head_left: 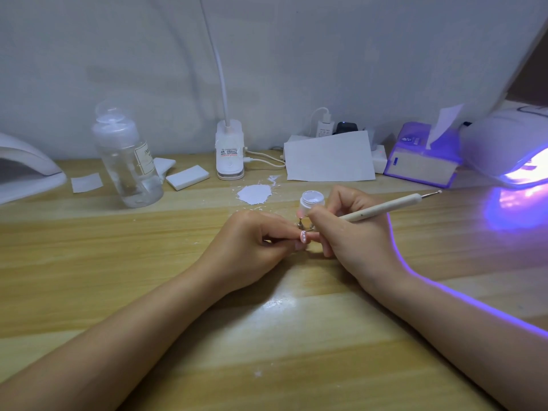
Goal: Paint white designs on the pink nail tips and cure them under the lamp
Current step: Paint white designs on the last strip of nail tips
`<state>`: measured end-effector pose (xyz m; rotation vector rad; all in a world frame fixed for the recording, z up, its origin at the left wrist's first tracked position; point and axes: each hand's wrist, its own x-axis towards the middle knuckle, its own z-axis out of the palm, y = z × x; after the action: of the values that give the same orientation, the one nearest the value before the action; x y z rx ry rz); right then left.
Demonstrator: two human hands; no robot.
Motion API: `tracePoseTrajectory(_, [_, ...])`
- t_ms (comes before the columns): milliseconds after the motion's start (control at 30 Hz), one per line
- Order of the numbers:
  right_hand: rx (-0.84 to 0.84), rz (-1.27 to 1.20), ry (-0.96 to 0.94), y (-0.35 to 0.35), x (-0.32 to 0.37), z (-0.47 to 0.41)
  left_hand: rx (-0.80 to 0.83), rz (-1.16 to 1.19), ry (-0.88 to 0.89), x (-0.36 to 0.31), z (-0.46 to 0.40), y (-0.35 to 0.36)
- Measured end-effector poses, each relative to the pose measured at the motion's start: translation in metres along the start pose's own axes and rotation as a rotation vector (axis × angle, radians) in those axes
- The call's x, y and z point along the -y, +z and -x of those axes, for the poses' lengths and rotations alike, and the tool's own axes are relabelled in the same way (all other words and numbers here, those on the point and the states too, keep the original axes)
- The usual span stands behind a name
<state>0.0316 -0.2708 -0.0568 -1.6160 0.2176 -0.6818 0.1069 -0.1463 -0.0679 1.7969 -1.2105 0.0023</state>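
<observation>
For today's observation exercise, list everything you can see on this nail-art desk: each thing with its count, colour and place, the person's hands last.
Nail tip: one, pink with white dots, centre.
Dotting pen: one, cream, centre-right.
Small jar: one, white, behind hands.
Lit lamp: one, white, violet glow, far right.
Unlit lamp: one, white, far left.
Bottle: one, clear, left.
Tissue box: one, purple, right.
Clip lamp: one, white, back centre.
Desk: one, light wood.
Left hand: pinches nail tip.
Right hand: grips pen.

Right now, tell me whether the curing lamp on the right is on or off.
On. The curing lamp glows violet from its opening and throws purple light onto the wooden table.
</observation>
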Motion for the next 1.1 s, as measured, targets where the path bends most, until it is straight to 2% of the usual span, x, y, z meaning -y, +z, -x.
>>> tracePoseTrajectory(1100, [0.024, 0.001, -0.054, -0.0005, -0.0012, -0.0004, 0.010, 0.024, -0.022, -0.0023, 0.0003, -0.0001])
